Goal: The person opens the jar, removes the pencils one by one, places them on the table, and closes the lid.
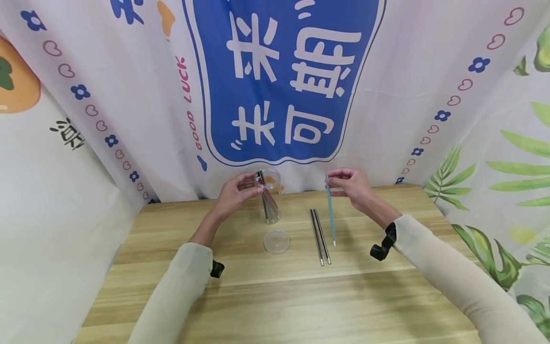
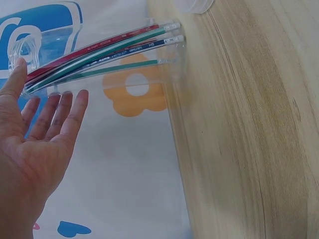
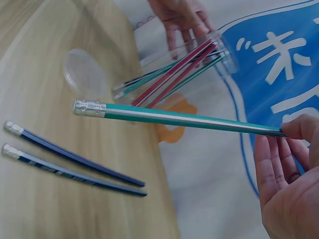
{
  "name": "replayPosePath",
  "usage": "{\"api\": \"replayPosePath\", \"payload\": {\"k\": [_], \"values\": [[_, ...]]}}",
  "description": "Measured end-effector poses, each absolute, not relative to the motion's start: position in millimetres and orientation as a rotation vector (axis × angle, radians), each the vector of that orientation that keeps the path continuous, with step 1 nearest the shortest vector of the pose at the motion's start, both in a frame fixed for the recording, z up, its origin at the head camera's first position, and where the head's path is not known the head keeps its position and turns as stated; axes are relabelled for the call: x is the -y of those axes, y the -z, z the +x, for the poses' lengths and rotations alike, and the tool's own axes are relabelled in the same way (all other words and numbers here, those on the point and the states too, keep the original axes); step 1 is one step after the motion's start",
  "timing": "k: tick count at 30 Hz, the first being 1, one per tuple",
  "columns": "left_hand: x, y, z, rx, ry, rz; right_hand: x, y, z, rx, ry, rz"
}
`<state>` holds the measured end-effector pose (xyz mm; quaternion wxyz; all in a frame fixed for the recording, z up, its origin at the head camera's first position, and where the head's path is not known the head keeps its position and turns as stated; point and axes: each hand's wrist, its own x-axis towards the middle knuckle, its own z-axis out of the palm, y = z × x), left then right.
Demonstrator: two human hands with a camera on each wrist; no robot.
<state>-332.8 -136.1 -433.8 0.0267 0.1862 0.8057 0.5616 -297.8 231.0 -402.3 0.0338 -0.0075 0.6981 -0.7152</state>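
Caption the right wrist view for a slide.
Right hand pinches a green pencil; two dark pencils lie on the wooden table.

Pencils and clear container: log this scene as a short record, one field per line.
Left hand: grips the clear container near its rim
Container: mouth uppermost, holding red, green and dark pencils
Right hand: pinches a green pencil, silver end down
Loose pencils: two dark ones, side by side on the table
Lid: round, clear, lying on the table

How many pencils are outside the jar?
3: a green pencil in the right hand, and a dark pencil beside another dark pencil on the table. More are inside the jar.
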Motion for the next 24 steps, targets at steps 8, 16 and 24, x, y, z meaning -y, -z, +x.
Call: {"api": "replayPosePath", "payload": {"k": [8, 16, 24], "values": [[136.0, 435.5, -332.8, -2.480, -1.759, 0.576, -234.9, 433.3, -296.2, -2.166, 2.135, 0.007], [136.7, 434.8, -334.9, -2.494, -1.748, 0.578, -235.5, 457.1, -294.5, -2.170, 2.086, 0.046], [135.5, 435.5, -334.6, -2.477, -1.767, 0.565, -235.7, 476.3, -295.7, -2.173, 2.066, 0.100]]}}
